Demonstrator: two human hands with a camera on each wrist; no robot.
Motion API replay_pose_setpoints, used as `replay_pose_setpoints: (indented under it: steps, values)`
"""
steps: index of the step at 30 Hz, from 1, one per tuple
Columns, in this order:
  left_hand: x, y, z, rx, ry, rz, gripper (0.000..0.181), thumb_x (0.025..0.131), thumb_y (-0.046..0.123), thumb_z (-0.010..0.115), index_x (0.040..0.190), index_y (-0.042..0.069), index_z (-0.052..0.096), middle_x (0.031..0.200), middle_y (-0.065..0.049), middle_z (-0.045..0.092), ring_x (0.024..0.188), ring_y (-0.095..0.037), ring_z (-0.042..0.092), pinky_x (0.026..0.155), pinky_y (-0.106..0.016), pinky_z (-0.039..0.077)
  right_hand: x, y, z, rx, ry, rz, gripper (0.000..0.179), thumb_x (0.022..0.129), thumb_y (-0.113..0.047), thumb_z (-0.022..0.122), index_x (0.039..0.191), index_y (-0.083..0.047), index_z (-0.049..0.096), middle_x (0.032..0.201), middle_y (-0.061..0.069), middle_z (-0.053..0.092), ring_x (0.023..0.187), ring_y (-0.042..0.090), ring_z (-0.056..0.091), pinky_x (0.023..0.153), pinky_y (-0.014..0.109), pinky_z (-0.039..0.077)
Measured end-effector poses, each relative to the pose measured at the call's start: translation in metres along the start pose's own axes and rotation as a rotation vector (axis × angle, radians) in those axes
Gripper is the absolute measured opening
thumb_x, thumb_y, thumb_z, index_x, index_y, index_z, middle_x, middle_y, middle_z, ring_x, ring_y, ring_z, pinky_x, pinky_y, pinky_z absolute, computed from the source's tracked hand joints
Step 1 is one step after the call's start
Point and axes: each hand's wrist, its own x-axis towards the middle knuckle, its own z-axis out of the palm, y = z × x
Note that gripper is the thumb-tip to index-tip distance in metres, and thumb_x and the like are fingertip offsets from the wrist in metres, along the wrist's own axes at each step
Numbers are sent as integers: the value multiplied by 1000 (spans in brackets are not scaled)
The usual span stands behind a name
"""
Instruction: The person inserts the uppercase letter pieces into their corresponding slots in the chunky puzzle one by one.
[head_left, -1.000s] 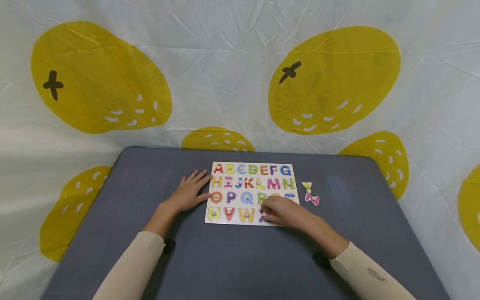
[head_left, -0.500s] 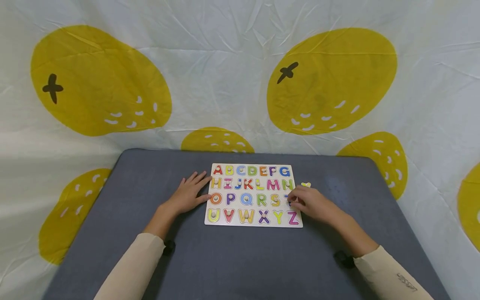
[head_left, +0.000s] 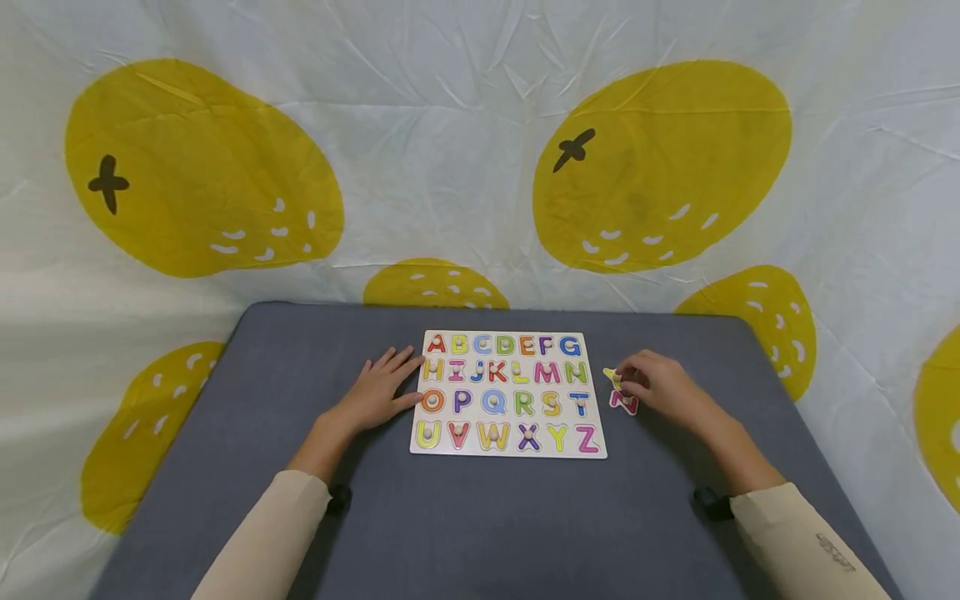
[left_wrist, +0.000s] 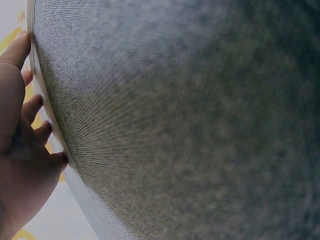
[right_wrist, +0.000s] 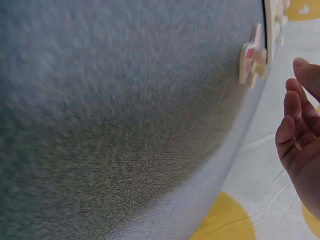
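A white wooden alphabet puzzle board (head_left: 480,423) lies on the table, most of its letters carrying small knobs. My left hand (head_left: 375,392) rests spread along the board's left edge, fingertips touching it. Right of the board lie a yellow letter Y piece (head_left: 611,375) and a pink letter Z piece (head_left: 623,403) turned sideways. Over the Y hovers my right hand (head_left: 663,385), fingers loosely bent and partly covering the piece. In the right wrist view its thumb and fingers stand apart from the Z piece (right_wrist: 248,57), holding nothing.
The dark grey table (head_left: 495,533) reaches back to a white curtain (head_left: 435,183) printed with yellow fruit. On the board's bottom row, the Y recess (head_left: 556,437) and Z recess (head_left: 587,439) show no knobs.
My right hand has left the X on the bottom row and moved right, past the board's edge, to the loose Y. The left hand stays put.
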Motion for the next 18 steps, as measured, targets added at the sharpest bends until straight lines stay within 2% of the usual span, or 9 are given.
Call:
replay_pose_setpoints:
  steps: [9, 18]
  values:
    - [-1, -1, -1, 2, 4, 1, 75, 99, 48, 66, 163, 20, 36, 170, -13, 28, 158, -43, 17, 120, -74, 13, 15, 12, 13, -44, -61, 33, 20, 90, -7, 78, 109, 0, 75, 96, 9, 68, 83, 20, 61, 78, 45, 54]
    - [-1, 1, -1, 3, 0, 12, 75, 100, 49, 65, 163, 19, 36, 170, -13, 28, 158, -44, 18, 120, -75, 15, 17, 15, 20, -38, -50, 56, 12, 90, -4, 77, 101, 0, 73, 91, 9, 66, 80, 20, 61, 75, 43, 53]
